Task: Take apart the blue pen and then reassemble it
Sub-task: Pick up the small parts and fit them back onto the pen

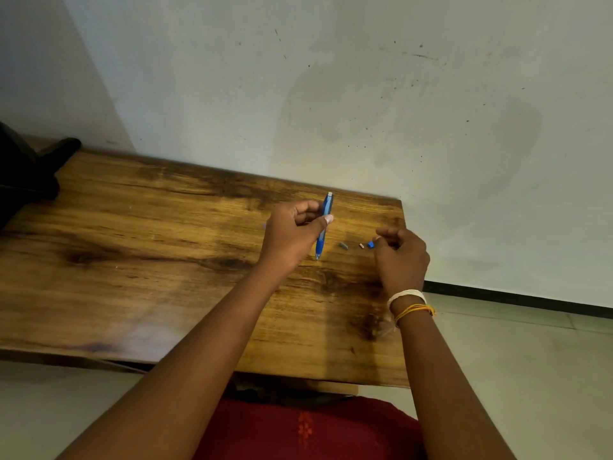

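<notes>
Fingers (310, 207) and thumb of the left hand (292, 234) curled round the blue pen (324, 224), holding it nearly upright just right of centre in the frame, tip down close to the wooden table (149, 247). To its right, the right hand (401, 257) hovered low over the tabletop, its fingertips drawn together at a small blue piece (370, 244); whether they had pinched it or were only touching it could not be told. Two more small parts lay between the hands: a grey piece (344, 246) and a tiny pale piece (362, 246), apart from each other.

With loose parts on the table, the job appeared to stand at the turn from taking apart to putting back together, though which way could not be settled. The next move would likely call for a fine pinch on a very small part and a careful line-up with the pen's barrel.

White and yellow threads (409, 302) circled the right wrist. A scuffed, speckled pale wall (365, 94) rose behind the table, a dark object (30, 167) sat at the far left, and pale floor tiles (530, 360) showed at lower right.
</notes>
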